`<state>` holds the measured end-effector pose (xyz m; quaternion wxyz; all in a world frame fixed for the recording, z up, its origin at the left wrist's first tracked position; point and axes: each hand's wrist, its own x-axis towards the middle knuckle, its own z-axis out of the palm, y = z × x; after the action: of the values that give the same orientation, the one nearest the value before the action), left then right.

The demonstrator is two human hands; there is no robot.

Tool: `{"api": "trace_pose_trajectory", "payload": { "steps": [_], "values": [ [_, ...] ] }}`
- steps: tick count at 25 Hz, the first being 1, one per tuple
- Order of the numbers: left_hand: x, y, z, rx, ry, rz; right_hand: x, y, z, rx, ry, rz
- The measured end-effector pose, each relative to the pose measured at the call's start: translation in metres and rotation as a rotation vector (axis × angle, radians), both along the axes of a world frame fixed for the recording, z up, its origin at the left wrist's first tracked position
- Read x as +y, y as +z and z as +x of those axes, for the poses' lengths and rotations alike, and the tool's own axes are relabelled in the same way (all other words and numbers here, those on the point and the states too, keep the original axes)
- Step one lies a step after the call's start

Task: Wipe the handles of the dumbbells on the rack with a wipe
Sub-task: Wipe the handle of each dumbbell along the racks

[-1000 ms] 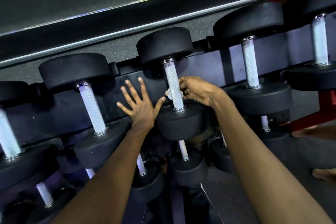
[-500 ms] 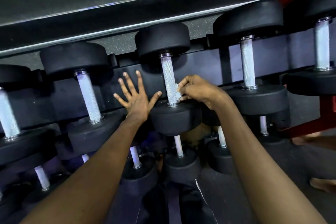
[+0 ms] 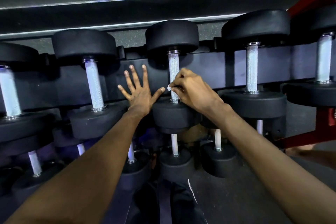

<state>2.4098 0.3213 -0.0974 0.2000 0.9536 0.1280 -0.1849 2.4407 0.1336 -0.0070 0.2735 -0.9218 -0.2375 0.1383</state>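
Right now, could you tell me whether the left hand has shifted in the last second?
No. The left hand stays spread on the rack, thumb equally close to the middle handle.

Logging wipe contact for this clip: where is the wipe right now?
Head view, centre: the wipe is pinched in the right hand at the lower part of the middle top-row dumbbell handle, just right of the thumb of the spread left hand.

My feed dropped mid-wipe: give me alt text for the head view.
The right grip pinches a white wipe against the lower handle of the middle top-row dumbbell. The left grip lies open, fingers spread, on the rack just left of it. Other dumbbells fill the row and the shelf below.
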Motion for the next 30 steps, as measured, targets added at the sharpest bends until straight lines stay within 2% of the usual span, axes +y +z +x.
{"api": "trace_pose_trajectory", "payload": {
  "steps": [4, 7, 12, 13, 16, 19, 21, 27, 30],
  "values": [
    [0.000, -0.001, 0.000, 0.010, -0.003, 0.005, 0.016, 0.005, 0.006, -0.112, 0.114, -0.154],
    [0.000, 0.000, 0.001, 0.013, -0.009, 0.016, 0.027, 0.010, 0.005, -0.090, 0.218, -0.265],
    [0.000, -0.003, 0.000, -0.011, -0.005, 0.007, 0.030, 0.008, 0.005, -0.066, 0.214, -0.286],
    [0.000, -0.003, 0.000, -0.021, -0.004, 0.002, 0.027, 0.006, 0.004, -0.055, 0.144, -0.225],
    [0.001, -0.007, 0.000, -0.036, -0.002, -0.013, 0.018, 0.000, -0.009, 0.010, -0.243, 0.028],
    [0.001, -0.007, 0.000, -0.041, 0.005, -0.006, 0.011, -0.012, -0.016, 0.246, -0.531, 0.096],
    [0.000, -0.007, 0.000, -0.042, 0.004, 0.006, 0.010, -0.016, -0.006, 0.466, -0.588, 0.113],
    [0.000, -0.008, 0.000, -0.045, 0.011, 0.023, 0.002, -0.027, 0.030, 1.189, -0.374, 0.498],
    [-0.001, -0.008, 0.000, -0.049, 0.010, 0.019, -0.005, -0.035, 0.040, 1.273, -0.250, 0.455]
  ]
}}
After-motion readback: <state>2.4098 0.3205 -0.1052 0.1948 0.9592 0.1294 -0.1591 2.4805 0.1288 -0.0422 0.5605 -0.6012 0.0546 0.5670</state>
